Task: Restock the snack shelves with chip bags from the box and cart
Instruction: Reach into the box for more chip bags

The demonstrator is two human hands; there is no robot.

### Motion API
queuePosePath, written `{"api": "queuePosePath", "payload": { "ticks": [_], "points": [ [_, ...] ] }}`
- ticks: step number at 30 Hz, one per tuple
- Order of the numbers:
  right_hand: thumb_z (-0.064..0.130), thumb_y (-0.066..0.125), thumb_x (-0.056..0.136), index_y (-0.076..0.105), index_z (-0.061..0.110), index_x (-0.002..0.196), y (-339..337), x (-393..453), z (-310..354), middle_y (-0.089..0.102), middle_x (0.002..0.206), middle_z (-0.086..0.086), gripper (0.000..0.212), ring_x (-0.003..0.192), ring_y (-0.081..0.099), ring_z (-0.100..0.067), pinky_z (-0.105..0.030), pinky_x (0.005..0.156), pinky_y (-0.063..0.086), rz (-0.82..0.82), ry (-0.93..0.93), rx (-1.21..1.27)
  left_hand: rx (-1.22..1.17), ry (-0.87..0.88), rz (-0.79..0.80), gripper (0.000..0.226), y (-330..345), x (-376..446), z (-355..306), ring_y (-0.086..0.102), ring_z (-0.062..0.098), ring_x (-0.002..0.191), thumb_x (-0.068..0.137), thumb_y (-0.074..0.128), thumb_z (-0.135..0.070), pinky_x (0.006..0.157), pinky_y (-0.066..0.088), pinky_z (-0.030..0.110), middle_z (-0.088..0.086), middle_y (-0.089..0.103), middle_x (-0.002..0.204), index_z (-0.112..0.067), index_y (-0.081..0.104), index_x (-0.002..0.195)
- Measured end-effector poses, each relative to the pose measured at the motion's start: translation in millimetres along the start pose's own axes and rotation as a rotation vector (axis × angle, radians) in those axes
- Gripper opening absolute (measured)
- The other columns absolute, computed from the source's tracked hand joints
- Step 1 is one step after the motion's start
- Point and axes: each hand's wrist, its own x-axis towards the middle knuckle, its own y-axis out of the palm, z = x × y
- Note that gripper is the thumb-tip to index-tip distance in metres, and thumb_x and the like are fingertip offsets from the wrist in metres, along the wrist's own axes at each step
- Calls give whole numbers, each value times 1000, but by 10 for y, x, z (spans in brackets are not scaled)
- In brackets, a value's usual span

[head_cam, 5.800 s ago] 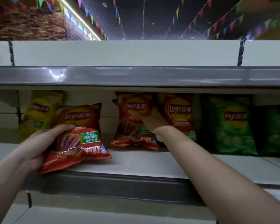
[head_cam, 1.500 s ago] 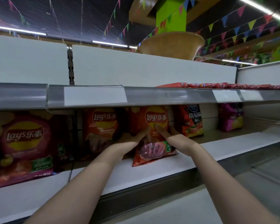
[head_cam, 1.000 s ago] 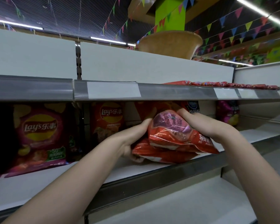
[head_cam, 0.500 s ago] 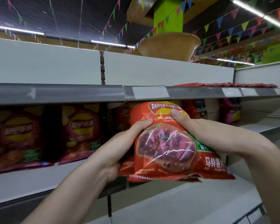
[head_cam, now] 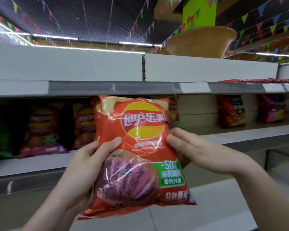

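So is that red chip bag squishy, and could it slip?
Probably puffy and light: the red chip bag bulges and wrinkles where the left hand and right hand hold it. Its shiny film looks slippery. The chips inside would likely crush if squeezed.

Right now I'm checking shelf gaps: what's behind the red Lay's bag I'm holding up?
Behind the red Lay's bag, only the edge of another red bag shows on the shelf. The held bag covers the rest of that spot.
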Motion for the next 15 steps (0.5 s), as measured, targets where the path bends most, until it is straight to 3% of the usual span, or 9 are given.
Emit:
{"api": "queuePosePath", "payload": {
  "ticks": [3, 5, 7, 9, 10, 12, 15],
  "points": [
    [59, 54, 83, 59, 15, 106, -95, 454, -222, 73, 84, -2, 51, 76, 70, -19, -42, 74, 57, -309, -40, 40, 43, 51, -104, 28, -216, -96, -70, 67, 12, 51, 66, 64, -23, 42, 48, 16, 7, 72, 65, 0, 65, 82],
    [40, 61, 93, 59, 14, 101, -298, 884, -533, 72, 91, -3, 27, 82, 67, -21, -40, 78, 55, -572, 21, -132, 69, 17, -154, 37, -228, -119, -98, 70, 18, 57, 64, 66, -26, 46, 52, 20, 13, 74, 75, 2, 66, 89],
    [29, 60, 94, 62, 6, 105, -485, 1312, -829, 70, 103, -12, 26, 93, 65, -28, -39, 82, 53, -597, 176, -282, 65, -13, -193, 44, -236, -133, -89, 71, 23, 62, 63, 68, -28, 49, 56, 24, 19, 74, 84, 4, 67, 94],
    [25, 65, 90, 59, 1, 121, -588, 1621, -1023, 63, 121, -21, 40, 107, 61, -34, -40, 91, 51, -523, 305, -297, 59, -17, -219, 38, -244, -137, -84, 71, 22, 58, 70, 68, -24, 46, 54, 22, 17, 74, 78, 5, 67, 95],
    [26, 72, 85, 52, 0, 132, -637, 1751, -1077, 56, 130, -22, 57, 116, 56, -36, -39, 96, 48, -537, 316, -279, 60, -7, -247, 30, -252, -119, -72, 69, 18, 53, 76, 66, -20, 43, 51, 18, 14, 74, 71, 5, 67, 93],
    [40, 82, 74, 38, -1, 142, -684, 1944, -1142, 46, 141, -22, 91, 127, 49, -37, -41, 102, 44, -567, 330, -266, 76, -2, -291, 17, -182, -154, -96, 65, 10, 45, 85, 62, -13, 37, 44, 13, 6, 71, 58, 3, 67, 87],
    [56, 78, 72, 18, -1, 150, -722, 2192, -1265, 29, 153, -22, 115, 139, 34, -37, -46, 113, 32, -585, 426, -229, 93, 9, -266, 18, -151, 6, -212, 66, 12, 45, 80, 73, -15, 38, 45, 12, 9, 70, 59, 2, 66, 79]
  ]
}}
